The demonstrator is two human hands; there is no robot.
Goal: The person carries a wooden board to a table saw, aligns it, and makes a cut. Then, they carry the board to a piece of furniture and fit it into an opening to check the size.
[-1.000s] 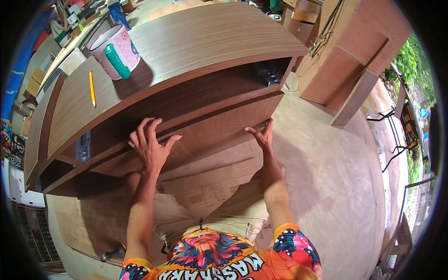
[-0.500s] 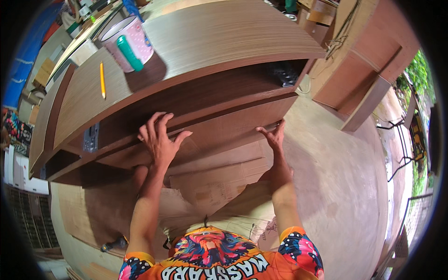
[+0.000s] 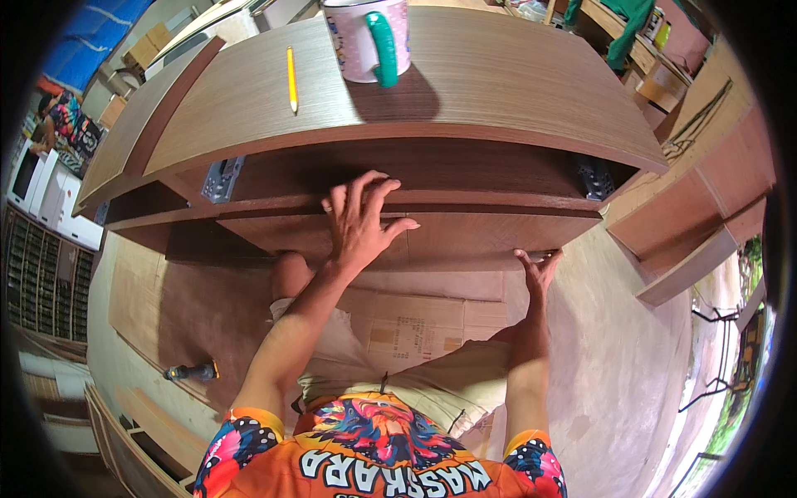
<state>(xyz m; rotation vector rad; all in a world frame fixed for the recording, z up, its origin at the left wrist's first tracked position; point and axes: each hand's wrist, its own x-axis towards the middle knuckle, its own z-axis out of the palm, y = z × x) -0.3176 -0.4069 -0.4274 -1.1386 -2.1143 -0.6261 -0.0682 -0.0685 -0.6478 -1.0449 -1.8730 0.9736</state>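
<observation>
A brown wood-grain cabinet (image 3: 515,91) stands in front of me, with an open compartment below its top. My left hand (image 3: 361,220) is open at the compartment's lower edge, its fingers curved over the ledge and its thumb stretched sideways. Below that ledge is a brown front panel (image 3: 473,236) with a thin vertical line near its middle. At the panel's lower right corner, my right hand (image 3: 540,267) touches the edge, thumb and fingers apart. Metal drawer slides (image 3: 222,178) sit at both sides of the compartment.
On the cabinet top stand a pink mug (image 3: 365,41) with a green handle and a yellow pencil (image 3: 292,79). Flattened cardboard (image 3: 415,324) lies beneath me. A power drill (image 3: 191,371) rests on the floor at left. Wooden frames (image 3: 706,224) stand at right; another person (image 3: 70,124) is far left.
My view has turned, so the cabinet, mug and pencil sit differently in the picture. Both hands keep nearly the same places on the cabinet.
</observation>
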